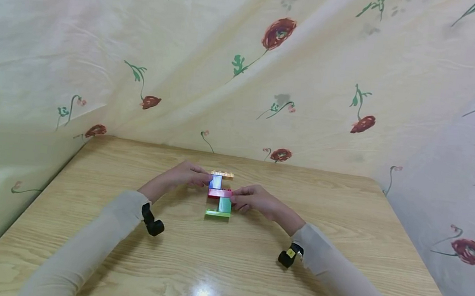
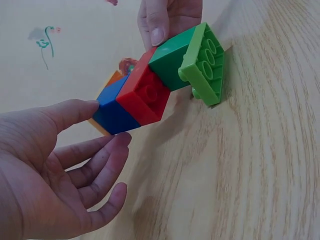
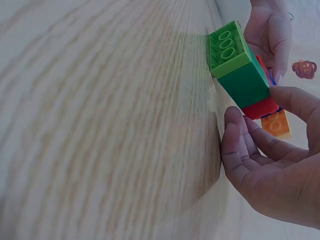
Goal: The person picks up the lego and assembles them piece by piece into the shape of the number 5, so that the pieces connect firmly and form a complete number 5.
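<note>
Several toy building bricks are joined in a zigzag stack. From the far end it runs through an orange brick (image 3: 276,125), a blue brick (image 2: 119,109), a red brick (image 2: 142,87), a dark green brick (image 2: 172,57) and a light green brick (image 1: 218,213). My left hand (image 1: 184,173) pinches the blue brick between thumb and index finger, its other fingers loosely curled below. From the other side, my right hand (image 1: 261,202) pinches the stack at the red brick, the thumb close to the dark green one. Hollow undersides of the light green brick show in both wrist views.
The stack is over the far half of a wooden table (image 1: 216,258). Behind the table hangs a pale cloth (image 1: 203,66) printed with red flowers, and it also covers both sides. Black wrist cameras sit under the left cuff (image 1: 129,206) and right cuff (image 1: 308,239).
</note>
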Demonstrator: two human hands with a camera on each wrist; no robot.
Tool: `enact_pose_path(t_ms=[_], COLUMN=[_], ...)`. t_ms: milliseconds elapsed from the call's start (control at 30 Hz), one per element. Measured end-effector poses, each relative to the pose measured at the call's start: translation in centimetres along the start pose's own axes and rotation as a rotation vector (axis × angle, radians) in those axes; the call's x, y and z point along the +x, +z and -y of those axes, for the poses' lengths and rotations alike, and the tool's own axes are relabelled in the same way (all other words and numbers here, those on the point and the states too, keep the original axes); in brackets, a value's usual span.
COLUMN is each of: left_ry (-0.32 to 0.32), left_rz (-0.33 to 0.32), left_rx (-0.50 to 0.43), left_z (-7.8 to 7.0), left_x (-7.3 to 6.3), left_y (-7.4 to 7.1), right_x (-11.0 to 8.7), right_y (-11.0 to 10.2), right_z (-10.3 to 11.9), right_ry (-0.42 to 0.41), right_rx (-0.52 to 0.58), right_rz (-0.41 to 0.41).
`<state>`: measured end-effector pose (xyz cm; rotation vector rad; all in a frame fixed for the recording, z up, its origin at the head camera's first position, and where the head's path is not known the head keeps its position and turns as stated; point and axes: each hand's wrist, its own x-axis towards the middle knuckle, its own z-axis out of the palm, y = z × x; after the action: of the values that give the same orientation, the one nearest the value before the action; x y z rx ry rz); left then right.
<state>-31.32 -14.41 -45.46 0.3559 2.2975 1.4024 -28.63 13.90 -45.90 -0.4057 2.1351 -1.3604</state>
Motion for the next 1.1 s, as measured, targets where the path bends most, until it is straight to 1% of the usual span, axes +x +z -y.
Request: enact_pose_path(t_ms=[367, 600, 700, 1100], left_ry=[-0.035, -0.024, -0.023, -0.054], left_rz=[-0.019, -0.004, -0.001, -0.006], left_rx=[-0.025, -0.112, -0.13, -0.149], left_z=[-0.1, 0.0, -0.1, 0.2], left_x=[0.2, 0.3, 0.3, 0.4], left_y=[0.4, 0.7, 0.8, 1.1], right_x=[0.2, 0.3, 0.3, -0.2], right_y=[-0.1, -0.1, 0.0, 0.3], right_z=[-0.1, 0.0, 0.1, 0.4], right_ry=[0.017, 0.036, 0.036, 0.002], right_rx=[-0.037, -0.051, -0.053, -0.057], right_rz=[-0.013, -0.017, -0.018, -0.025])
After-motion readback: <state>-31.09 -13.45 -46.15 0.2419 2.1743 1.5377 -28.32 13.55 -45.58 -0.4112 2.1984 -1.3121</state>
